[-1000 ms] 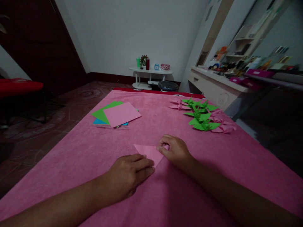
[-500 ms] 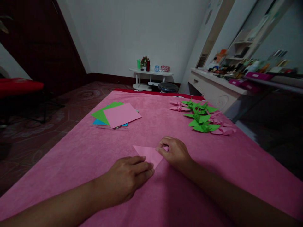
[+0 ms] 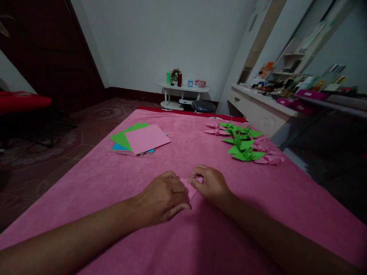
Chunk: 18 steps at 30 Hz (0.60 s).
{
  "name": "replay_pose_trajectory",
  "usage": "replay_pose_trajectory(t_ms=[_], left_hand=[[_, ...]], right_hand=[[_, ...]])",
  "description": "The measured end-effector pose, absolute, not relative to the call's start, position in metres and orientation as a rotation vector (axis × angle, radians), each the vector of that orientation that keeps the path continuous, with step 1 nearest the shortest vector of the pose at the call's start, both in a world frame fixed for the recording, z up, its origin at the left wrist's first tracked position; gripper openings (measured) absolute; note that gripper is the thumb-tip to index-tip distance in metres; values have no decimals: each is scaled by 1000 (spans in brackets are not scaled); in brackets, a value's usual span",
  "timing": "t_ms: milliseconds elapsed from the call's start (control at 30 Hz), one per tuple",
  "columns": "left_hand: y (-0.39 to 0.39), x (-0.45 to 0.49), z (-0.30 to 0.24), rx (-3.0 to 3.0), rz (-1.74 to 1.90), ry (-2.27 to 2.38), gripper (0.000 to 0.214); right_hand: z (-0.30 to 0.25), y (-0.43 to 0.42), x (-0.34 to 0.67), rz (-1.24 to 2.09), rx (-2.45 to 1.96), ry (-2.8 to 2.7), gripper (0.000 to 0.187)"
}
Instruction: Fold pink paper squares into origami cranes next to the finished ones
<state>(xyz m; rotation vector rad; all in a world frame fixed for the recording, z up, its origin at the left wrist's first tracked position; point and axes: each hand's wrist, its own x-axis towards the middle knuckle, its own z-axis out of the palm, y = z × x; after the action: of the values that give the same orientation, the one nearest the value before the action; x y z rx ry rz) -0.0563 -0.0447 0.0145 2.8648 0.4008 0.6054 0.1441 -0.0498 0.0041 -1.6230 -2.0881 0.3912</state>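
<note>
A folded piece of pink origami paper (image 3: 192,190) lies on the pink cloth between my hands, and only a small part of it shows. My right hand (image 3: 211,185) pinches its right corner between thumb and curled fingers. Over the left part of the paper, my left hand (image 3: 165,197) is closed, with fingers bent and pressed down onto it; the paper beneath that hand is hidden. Ahead on the left is a stack of square sheets with a pink sheet (image 3: 147,139) on top and a green sheet (image 3: 122,138) under it.
Several folded green paper cranes (image 3: 242,143) and pink paper cranes (image 3: 217,130) sit at the far right of the pink cloth (image 3: 114,187). Beyond stand a low white table (image 3: 183,88) and a cluttered dresser (image 3: 263,103). A red seat (image 3: 24,102) is at the left.
My left hand has slid forward, from the paper's lower edge to cover its left corner, and its fingers have curled. My right hand keeps its pinch in nearly the same place.
</note>
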Motion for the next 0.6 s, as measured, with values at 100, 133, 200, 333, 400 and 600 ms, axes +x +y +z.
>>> replay_pose_trajectory(t_ms=[100,133,200,333,400,600], left_hand=[[-34,-51,7,2773,628,413,18],[-32,-50,6,2742,641,423,18],[-31,-49,3,2696,655,429,18],[-32,-48,0,2688,641,408,19],[-33,-47,0,2683,634,398,19],[-32,-46,3,2675,562,426,26]], right_hand=[[4,-49,144,410,-1636,-2089,9],[4,-49,144,411,-1638,-2090,9],[3,-49,144,409,-1628,-2092,10],[2,-48,143,407,-1605,-2087,10],[2,-47,145,429,-1591,-2083,10],[2,-34,161,873,-1436,-2026,10]])
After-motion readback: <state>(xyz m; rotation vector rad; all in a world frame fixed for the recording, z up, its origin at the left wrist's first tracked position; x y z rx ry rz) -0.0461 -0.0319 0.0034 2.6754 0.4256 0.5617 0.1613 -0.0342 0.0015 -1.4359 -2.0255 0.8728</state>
